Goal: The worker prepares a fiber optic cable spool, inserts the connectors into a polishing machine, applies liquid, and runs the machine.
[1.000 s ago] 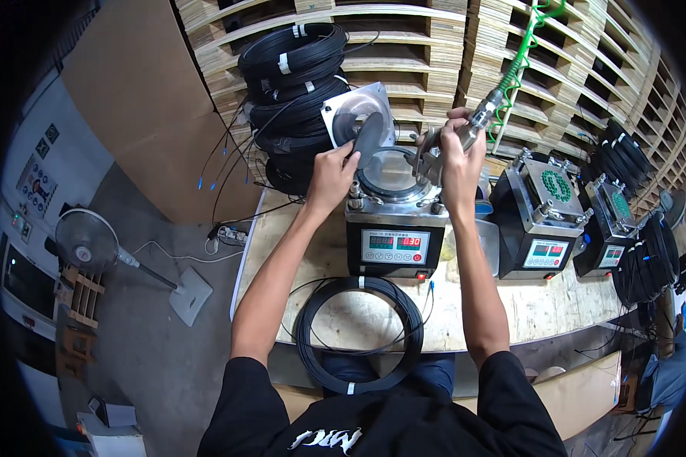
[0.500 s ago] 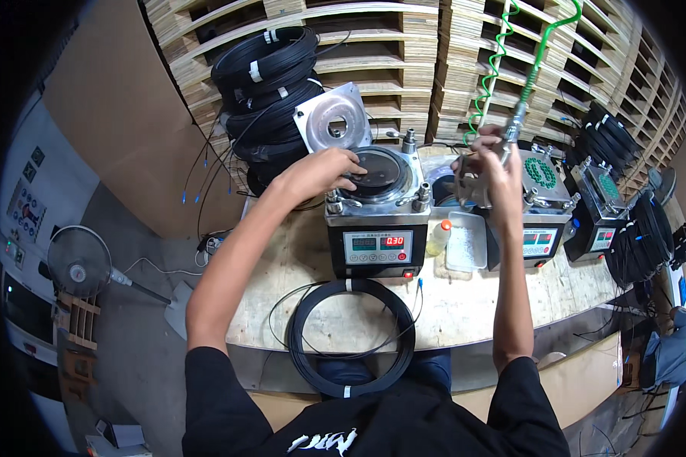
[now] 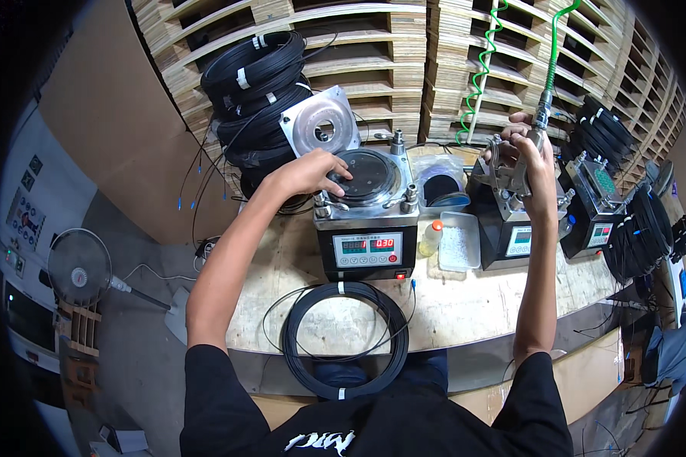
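Note:
My left hand [image 3: 317,174] reaches to the left edge of a round black disc [image 3: 370,174] on top of the nearest polishing machine [image 3: 367,247]. Its thumb and fingers are apart, and the fingertips touch the disc near its rim. My right hand [image 3: 532,164] is raised above the second machine [image 3: 511,242], wrapped round a metal air blow gun [image 3: 520,177]. A green air hose [image 3: 554,57] runs up from the gun's fitting. Behind my left hand a square metal plate with a round hole [image 3: 306,129] leans against stacked black cable coils [image 3: 263,99].
A black cable coil [image 3: 290,343] hangs over the table's [image 3: 465,308] front edge. Right of the near machine stand an orange-capped bottle [image 3: 430,240], a clear tray [image 3: 459,255] and a container with black discs [image 3: 440,190]. Wooden pallets [image 3: 408,68] rise behind; a fan [image 3: 78,266] stands left.
My right hand has moved right with the blow gun, away from the near machine. My left hand stays at the disc. The left part of the machine's display now shows red. The view has shifted slightly.

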The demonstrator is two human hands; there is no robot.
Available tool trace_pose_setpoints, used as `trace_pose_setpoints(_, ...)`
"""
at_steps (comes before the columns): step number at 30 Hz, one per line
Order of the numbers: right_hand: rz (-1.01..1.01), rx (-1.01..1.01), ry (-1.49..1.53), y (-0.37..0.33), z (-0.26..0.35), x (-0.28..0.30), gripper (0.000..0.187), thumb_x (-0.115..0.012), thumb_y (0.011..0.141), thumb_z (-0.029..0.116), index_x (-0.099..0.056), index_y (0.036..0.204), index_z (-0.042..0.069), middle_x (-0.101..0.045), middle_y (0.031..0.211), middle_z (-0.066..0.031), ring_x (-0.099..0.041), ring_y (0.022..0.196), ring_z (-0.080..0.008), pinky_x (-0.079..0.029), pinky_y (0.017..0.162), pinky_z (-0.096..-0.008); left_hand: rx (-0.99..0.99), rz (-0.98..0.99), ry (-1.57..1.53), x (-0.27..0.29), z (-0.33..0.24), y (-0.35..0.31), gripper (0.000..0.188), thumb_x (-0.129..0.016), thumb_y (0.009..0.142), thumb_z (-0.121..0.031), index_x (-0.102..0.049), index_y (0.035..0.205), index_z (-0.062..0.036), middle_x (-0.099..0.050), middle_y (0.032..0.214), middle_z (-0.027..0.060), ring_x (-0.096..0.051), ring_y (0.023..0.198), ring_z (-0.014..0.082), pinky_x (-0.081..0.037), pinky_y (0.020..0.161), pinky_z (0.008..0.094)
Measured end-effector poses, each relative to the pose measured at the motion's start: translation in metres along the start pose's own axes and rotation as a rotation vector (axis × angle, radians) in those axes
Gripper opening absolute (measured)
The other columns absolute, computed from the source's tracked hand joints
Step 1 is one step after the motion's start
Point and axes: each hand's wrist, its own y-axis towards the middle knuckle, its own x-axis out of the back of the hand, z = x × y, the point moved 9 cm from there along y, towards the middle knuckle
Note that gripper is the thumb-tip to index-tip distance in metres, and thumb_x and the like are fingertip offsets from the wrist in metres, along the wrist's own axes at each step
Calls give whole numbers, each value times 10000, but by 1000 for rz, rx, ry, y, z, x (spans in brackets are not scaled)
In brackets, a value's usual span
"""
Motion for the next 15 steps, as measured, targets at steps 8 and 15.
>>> trace_pose_setpoints(8, 14, -11, -3, 9, -9, 6, 350, -565, 956, 165, -467, 1264, 29, -577, 950, -89, -705, 756, -233, -594, 630, -345, 67, -7, -11, 0, 3, 2, 427, -806, 795, -215, -720, 1175, -36, -661, 1265, 177, -613, 1203, 341, -477, 1042, 394)
trace_pose_setpoints(15, 4, -43, -87, 30, -21, 26, 361, -559, 955, 159, -468, 1278, 28, -589, 950, -100, -712, 774, -236, -586, 660, -332, 189, -15, 56, -5, 8, 4, 692, -832, 771, -400, -601, 1380, -167, -499, 1441, 225, -493, 1314, 409, -413, 1107, 452)
